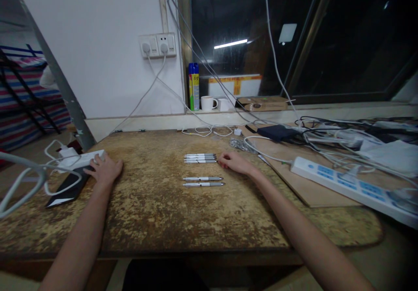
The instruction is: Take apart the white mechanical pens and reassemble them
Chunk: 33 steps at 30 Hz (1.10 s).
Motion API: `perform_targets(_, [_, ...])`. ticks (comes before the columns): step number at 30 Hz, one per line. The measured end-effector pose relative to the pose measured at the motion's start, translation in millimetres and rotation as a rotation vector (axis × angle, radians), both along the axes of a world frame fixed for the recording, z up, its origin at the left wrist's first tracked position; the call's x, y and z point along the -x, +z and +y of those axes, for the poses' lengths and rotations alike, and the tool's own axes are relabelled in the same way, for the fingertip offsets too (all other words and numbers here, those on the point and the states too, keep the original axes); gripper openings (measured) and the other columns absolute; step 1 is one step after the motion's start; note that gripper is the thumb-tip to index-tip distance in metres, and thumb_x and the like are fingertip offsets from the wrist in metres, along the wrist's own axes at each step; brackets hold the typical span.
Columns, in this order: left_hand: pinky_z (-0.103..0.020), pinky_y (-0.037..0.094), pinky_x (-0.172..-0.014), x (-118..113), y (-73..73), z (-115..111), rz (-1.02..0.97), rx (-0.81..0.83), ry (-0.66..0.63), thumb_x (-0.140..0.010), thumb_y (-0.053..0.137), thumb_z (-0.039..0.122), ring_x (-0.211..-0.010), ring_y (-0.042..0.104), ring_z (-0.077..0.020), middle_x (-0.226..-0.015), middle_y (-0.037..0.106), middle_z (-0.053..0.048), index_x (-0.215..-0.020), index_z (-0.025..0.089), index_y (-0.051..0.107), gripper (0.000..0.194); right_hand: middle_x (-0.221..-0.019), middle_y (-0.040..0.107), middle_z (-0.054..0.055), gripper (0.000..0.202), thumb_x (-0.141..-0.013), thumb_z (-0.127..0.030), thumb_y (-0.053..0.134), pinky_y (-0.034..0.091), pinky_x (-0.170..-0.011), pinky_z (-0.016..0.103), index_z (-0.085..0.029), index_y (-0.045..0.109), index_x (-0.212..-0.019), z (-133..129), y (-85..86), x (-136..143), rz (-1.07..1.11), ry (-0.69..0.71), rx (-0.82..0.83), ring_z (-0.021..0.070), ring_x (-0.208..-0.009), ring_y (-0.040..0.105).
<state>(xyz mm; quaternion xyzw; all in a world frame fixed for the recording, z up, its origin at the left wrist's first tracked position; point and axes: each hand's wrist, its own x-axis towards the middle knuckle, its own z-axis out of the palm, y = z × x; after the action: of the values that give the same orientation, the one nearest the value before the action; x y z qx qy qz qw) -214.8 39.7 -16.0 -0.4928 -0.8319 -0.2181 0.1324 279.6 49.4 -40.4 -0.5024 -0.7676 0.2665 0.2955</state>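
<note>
Several white and grey pens (200, 158) lie side by side in a tight group on the worn wooden table (156, 212). Nearer the front edge are two more pens (203, 181), parallel with a small gap between them. My right hand (235, 162) rests at the right ends of the grouped pens, its fingers curled together; whether they grip a pen is too small to tell. On the left, my left hand (105, 169) lies with fingers spread at the edge of a white power strip (85, 158) and a black flat object (69, 187).
At the right, a long white power strip (352, 186) and tangled cables cover a brown board (307, 195). A dark blue pouch (277, 132) lies behind. A spray can (193, 87), a white mug (208, 103) and a cardboard box (265, 103) stand on the sill.
</note>
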Motion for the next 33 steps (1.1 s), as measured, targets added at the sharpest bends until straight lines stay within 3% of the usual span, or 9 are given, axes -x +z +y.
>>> perform_targets(2, [-0.072,0.025,-0.106,-3.6,0.5,1.3,0.026,-0.057,-0.007,-0.089,0.043,0.046,-0.139,0.028,-0.0508,-0.151,0.033,-0.032,-0.139,0.001,0.045,0.068,-0.067,0.067,0.002,0.024,-0.089,-0.029,0.052,0.039,-0.059,0.024,-0.016,0.067,-0.074,-1.5,1.1,1.0,-0.005,-0.002,-0.002,0.0139,-0.060,0.055])
perform_targets(4, [-0.064,0.030,-0.108,-6.3,1.6,5.2,0.043,-0.073,-0.091,-0.088,0.045,0.043,-0.137,0.034,-0.0465,-0.147,0.041,-0.028,-0.134,0.005,0.052,0.061,-0.068,0.067,0.002,0.025,-0.090,-0.029,0.052,0.039,-0.059,0.024,-0.016,0.066,-0.075,-4.1,3.5,3.0,-0.022,-0.013,-0.018,0.0141,-0.060,0.055])
perform_targets(10, [-0.048,0.037,-0.113,-16.9,7.2,18.8,0.040,-0.141,-0.666,-0.083,0.046,0.025,-0.128,0.050,-0.0291,-0.134,0.058,-0.013,-0.121,0.017,0.064,0.043,-0.084,0.070,0.005,0.019,-0.091,-0.027,0.054,0.041,-0.069,0.026,-0.016,0.069,-0.089,-11.8,10.8,14.8,-0.038,-0.058,-0.225,0.0168,-0.075,0.060])
perform_targets(15, [-0.041,0.054,-0.097,-36.0,4.7,18.7,-0.171,-0.157,-0.966,-0.088,0.051,0.033,-0.116,0.061,-0.0259,-0.126,0.065,-0.009,-0.115,0.020,0.068,0.035,-0.090,0.069,0.006,0.014,-0.086,-0.020,0.060,0.043,-0.073,0.027,-0.016,0.069,-0.096,-17.8,11.5,25.5,-0.050,0.075,-0.312,0.0172,-0.080,0.059])
perform_targets(20, [-0.037,0.060,-0.082,-47.2,0.1,16.6,-0.289,-0.169,-0.979,-0.084,0.063,0.042,-0.101,0.068,-0.0255,-0.111,0.071,-0.009,-0.114,0.020,0.070,0.038,-0.086,0.067,0.004,0.014,-0.084,-0.015,0.059,0.042,-0.073,0.027,-0.016,0.069,-0.094,-20.7,9.9,31.1,-0.082,0.124,-0.318,0.0160,-0.077,0.057])
perform_targets(26, [-0.037,0.060,-0.079,-52.4,2.1,15.9,-0.325,-0.120,-0.968,-0.079,0.069,0.042,-0.094,0.070,-0.0250,-0.104,0.073,-0.009,-0.114,0.019,0.069,0.042,-0.097,0.063,0.007,0.013,-0.085,-0.015,0.060,0.044,-0.083,0.029,-0.016,0.067,-0.095,-18.1,6.2,31.2,-0.105,0.084,-0.367,0.0181,-0.090,0.058])
perform_targets(33, [-0.035,0.060,-0.077,-64.1,2.3,15.2,-0.318,-0.074,-0.988,-0.078,0.069,0.042,-0.090,0.070,-0.0227,-0.100,0.073,-0.008,-0.114,0.019,0.070,0.042,-0.097,0.062,0.007,0.013,-0.089,-0.019,0.059,0.043,-0.086,0.030,-0.016,0.065,-0.099,-18.1,4.9,34.1,-0.150,0.047,-0.393,0.0199,-0.094,0.056])
